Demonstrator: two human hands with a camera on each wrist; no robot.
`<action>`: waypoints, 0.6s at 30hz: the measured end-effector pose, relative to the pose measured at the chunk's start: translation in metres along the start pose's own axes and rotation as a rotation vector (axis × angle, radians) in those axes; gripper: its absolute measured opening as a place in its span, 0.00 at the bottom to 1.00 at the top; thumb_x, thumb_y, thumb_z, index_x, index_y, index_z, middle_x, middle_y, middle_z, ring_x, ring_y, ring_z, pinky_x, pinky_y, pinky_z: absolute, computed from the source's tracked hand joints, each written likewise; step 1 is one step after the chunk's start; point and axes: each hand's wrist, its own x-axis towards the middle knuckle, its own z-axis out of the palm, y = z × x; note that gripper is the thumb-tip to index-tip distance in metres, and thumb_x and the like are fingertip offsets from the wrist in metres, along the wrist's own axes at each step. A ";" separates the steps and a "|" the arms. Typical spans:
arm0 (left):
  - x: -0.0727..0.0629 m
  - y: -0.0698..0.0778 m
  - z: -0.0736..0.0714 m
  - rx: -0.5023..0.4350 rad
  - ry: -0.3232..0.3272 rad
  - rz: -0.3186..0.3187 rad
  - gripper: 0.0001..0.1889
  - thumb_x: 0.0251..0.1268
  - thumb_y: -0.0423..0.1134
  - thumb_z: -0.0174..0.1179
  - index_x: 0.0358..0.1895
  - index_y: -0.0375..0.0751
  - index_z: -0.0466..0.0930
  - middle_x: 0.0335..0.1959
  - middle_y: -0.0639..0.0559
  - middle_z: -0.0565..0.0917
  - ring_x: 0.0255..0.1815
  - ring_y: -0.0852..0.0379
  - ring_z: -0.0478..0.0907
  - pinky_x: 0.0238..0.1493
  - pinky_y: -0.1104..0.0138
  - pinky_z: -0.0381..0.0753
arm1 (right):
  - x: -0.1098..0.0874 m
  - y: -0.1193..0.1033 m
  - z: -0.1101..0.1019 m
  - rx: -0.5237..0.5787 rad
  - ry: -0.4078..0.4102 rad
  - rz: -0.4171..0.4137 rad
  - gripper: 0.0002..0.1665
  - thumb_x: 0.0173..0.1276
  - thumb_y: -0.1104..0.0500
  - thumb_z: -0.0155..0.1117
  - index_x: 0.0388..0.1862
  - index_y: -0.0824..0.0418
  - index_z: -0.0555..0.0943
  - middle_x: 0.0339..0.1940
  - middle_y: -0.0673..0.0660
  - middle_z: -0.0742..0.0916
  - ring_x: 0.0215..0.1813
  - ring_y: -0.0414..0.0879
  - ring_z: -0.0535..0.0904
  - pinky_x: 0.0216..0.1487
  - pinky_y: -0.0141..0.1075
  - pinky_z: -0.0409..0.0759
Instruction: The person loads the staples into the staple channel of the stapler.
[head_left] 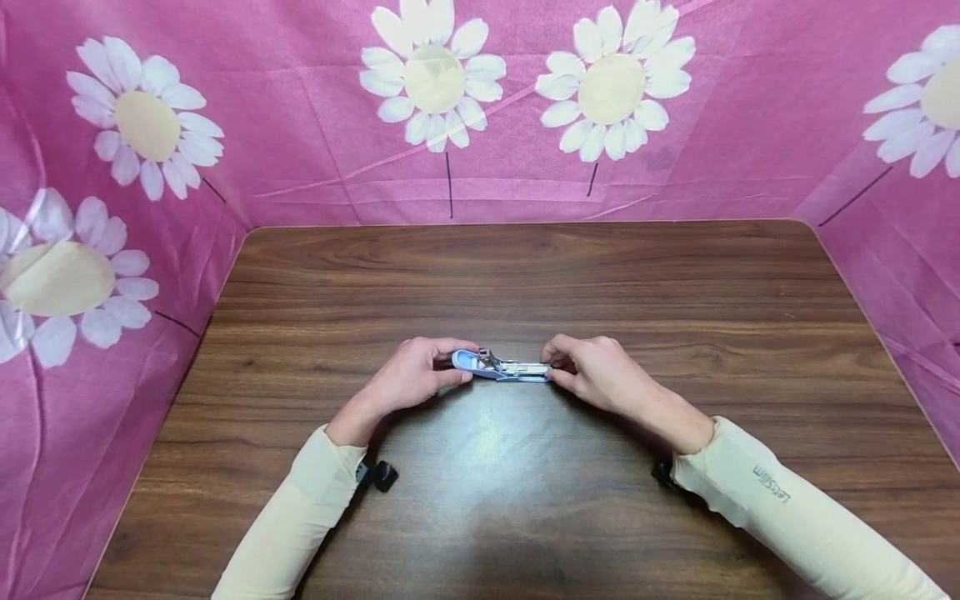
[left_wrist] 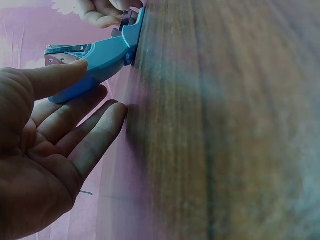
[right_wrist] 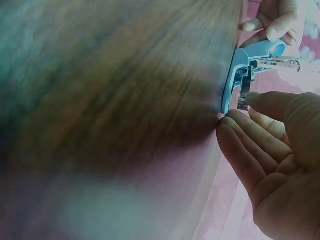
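Observation:
A light blue stapler (head_left: 501, 368) lies opened out across the middle of the table, its blue top cover (left_wrist: 102, 60) folded back towards my left hand. Bright metal inner parts (right_wrist: 275, 63) stand exposed by the hinge. My left hand (head_left: 411, 371) holds the cover end, thumb on one side and fingers on the other, the lower fingers loosely extended. At the opposite end, my right hand (head_left: 600, 372) pinches the stapler, with its thumb against the tip of the metal staple rail (right_wrist: 245, 90) and fingertips by the end of the blue base (right_wrist: 230, 87).
The brown wood-grain table (head_left: 525, 283) reaches back to a pink cloth (head_left: 300, 108) printed with white daisies, which also hangs at both sides. Cream sleeves cover both forearms, and a black wrist camera (head_left: 385, 476) sits under the left one.

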 end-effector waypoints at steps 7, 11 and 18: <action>0.000 0.001 0.000 0.000 -0.002 -0.011 0.21 0.64 0.42 0.71 0.61 0.56 0.84 0.42 0.57 0.89 0.18 0.64 0.73 0.27 0.68 0.74 | 0.000 0.000 -0.001 0.005 -0.007 0.005 0.08 0.65 0.59 0.73 0.42 0.55 0.86 0.34 0.48 0.92 0.37 0.40 0.89 0.42 0.41 0.85; 0.000 0.001 0.001 0.015 -0.002 -0.013 0.21 0.64 0.43 0.71 0.61 0.56 0.84 0.42 0.57 0.89 0.18 0.64 0.74 0.28 0.68 0.75 | -0.001 0.001 -0.001 -0.017 -0.010 -0.001 0.07 0.65 0.59 0.72 0.42 0.55 0.86 0.34 0.48 0.92 0.36 0.38 0.87 0.40 0.41 0.85; -0.001 0.003 0.000 0.059 0.014 0.006 0.21 0.63 0.43 0.71 0.60 0.58 0.85 0.45 0.59 0.89 0.28 0.62 0.73 0.36 0.67 0.74 | -0.001 -0.001 -0.001 -0.043 -0.008 -0.008 0.05 0.65 0.58 0.73 0.40 0.54 0.87 0.32 0.47 0.91 0.33 0.36 0.84 0.38 0.41 0.84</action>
